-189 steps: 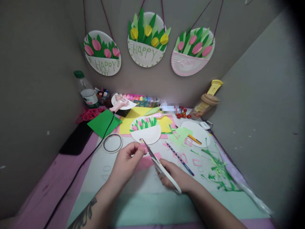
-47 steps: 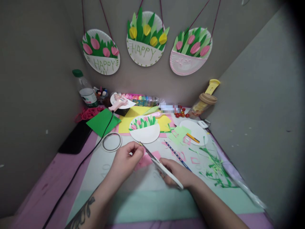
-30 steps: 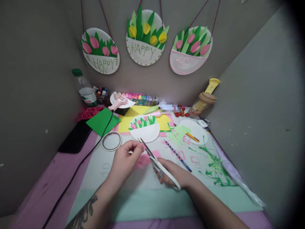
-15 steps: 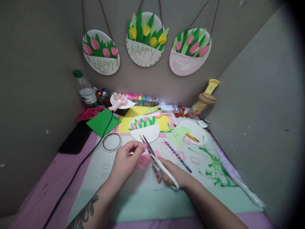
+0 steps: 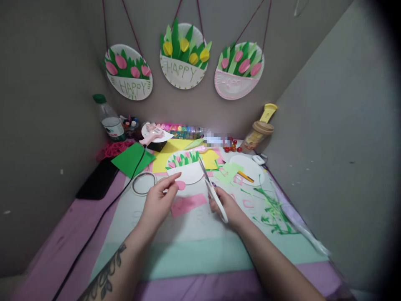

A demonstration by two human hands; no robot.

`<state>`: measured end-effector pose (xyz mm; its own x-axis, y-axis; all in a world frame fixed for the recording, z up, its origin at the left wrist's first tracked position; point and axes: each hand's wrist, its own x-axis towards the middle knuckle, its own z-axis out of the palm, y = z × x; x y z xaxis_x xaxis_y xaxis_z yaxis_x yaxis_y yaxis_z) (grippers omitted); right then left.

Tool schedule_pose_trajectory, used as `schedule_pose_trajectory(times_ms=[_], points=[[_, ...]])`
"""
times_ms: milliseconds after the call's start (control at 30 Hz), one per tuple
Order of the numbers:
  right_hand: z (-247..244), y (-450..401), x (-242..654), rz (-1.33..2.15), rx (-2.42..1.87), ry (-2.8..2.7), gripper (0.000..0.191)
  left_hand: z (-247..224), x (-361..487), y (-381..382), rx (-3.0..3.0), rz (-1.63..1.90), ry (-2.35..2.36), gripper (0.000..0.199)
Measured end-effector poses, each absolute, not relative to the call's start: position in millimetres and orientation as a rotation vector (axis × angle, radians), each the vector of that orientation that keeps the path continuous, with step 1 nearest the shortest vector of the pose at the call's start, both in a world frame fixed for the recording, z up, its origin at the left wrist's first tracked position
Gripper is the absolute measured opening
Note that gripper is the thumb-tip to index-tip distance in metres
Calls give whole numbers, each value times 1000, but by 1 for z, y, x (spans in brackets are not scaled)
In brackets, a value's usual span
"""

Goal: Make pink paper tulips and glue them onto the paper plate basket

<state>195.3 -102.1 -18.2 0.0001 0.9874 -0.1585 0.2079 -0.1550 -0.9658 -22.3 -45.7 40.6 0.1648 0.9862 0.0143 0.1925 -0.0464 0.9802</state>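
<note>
My left hand point(image 5: 161, 200) is open, its index finger stretched out and thumb apart. A small rounded pink paper piece point(image 5: 181, 185) shows just past the fingertips, seemingly on the table and loose from them. My right hand point(image 5: 228, 205) grips white-handled scissors point(image 5: 216, 200), their blades nearly together and pointing away from me. Between the two hands lies a pink paper strip point(image 5: 189, 205). Beyond them is a half-plate basket point(image 5: 185, 172) with paper tulips and green leaves. A dark patterned pencil point(image 5: 214, 184) is mostly hidden behind the scissors and right hand.
To the left are a tape roll point(image 5: 144, 184), a green sheet point(image 5: 133, 159), a black phone-like slab point(image 5: 97, 179) and a glue gun point(image 5: 152, 136) with its cord. Green scraps point(image 5: 277, 215) and a paper plate point(image 5: 258, 169) lie right. Three decorated plates point(image 5: 184, 73) hang behind.
The left fingers have parted from the small pink piece, which shows beyond them. The scissors have moved away from the left hand, and their blades have come closer together. The view has shifted slightly.
</note>
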Motion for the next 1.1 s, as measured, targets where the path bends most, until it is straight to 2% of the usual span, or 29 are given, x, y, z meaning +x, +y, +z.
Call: schedule_pose_trajectory(times_ms=[133, 367, 467, 600, 733, 900, 1100], points=[[-14, -109, 181, 1271, -1391, -1223, 30, 40, -19, -47, 1443, 966, 1170, 47], [-3, -113, 151, 1017, -1329, -1030, 29, 33, -16, -56, 1871, 683, 990, 30], [0, -111, 146, 1023, -1362, -1006, 27, 30, -11, -60, 1934, 627, 905, 25], [-2, -110, 146, 1066, -1377, -1014, 26, 26, -6, -59, 1809, 720, 953, 25], [-2, -109, 151, 965, -1419, -1000, 25, 27, -5, -54, 1630, 865, 1112, 23], [-5, -106, 152, 904, -1419, -1013, 24, 26, 1, -57, 1686, 642, 1006, 23], [-8, -110, 155, 1022, -1351, -1041, 29, 16, 3, -58, 1413, 803, 1039, 37]])
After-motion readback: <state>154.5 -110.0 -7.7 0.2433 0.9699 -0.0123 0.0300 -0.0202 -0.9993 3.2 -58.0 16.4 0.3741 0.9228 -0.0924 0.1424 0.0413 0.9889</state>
